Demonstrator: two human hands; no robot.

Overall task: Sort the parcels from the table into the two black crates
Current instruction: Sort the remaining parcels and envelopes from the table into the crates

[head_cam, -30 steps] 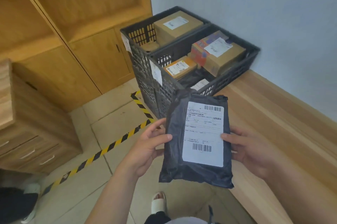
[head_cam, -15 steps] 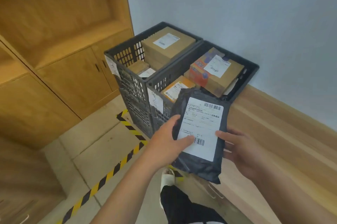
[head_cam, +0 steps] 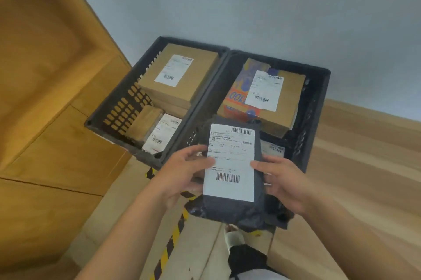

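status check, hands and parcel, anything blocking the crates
Left hand and right hand both grip the dark mailer, label up. Mailer over right crate's near end. Cardboard box fills the far end.

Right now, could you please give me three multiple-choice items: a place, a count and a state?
1. The orange-and-blue printed box lies in: A left black crate; B right black crate; C neither.
2. Hands gripping the dark grey mailer bag: A none; B one; C two.
3. Its white label faces: A up; B down; C sideways.
Answers: 1 B, the left black crate holds plain brown boxes. 2 C, left hand and right hand each grip a side. 3 A, barcodes show.
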